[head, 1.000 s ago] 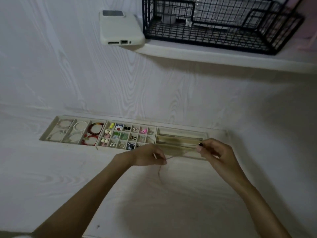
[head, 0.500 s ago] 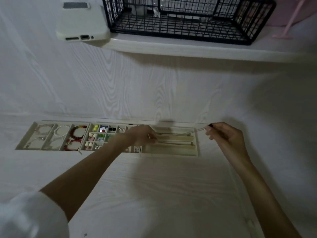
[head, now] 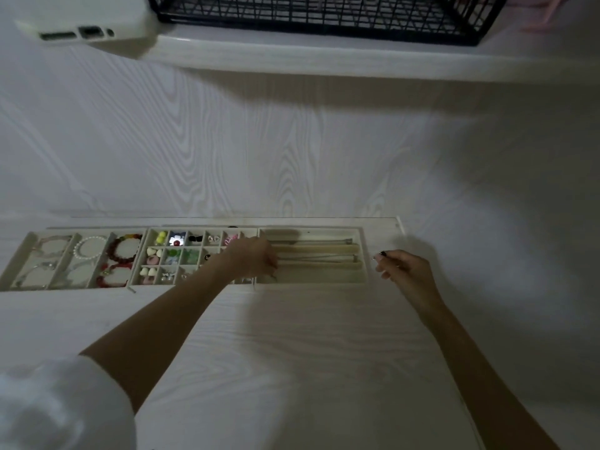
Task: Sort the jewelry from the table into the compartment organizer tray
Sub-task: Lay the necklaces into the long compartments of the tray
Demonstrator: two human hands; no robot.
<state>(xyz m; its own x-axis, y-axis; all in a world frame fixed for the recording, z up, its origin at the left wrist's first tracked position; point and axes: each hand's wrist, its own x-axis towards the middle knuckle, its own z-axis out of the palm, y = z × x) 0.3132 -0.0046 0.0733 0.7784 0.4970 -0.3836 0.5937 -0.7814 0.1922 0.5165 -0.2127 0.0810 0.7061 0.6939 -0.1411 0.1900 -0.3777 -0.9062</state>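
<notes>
My left fingers point(head: 271, 266) pinch one chain end point(head: 274, 277), right fingers point(head: 383, 254) the other, holding it taut over the tray's point(head: 363, 280) near-right slot to lay it straight.

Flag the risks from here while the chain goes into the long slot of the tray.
1. The left hand sits over the small-bead compartments at the tray's middle; a drag back could knock pieces between cells.
2. The right hand pinches something thin just outside the organizer tray; released there, that end may land on the table.
3. Dim light makes the thin chains hard to tell apart.
</notes>
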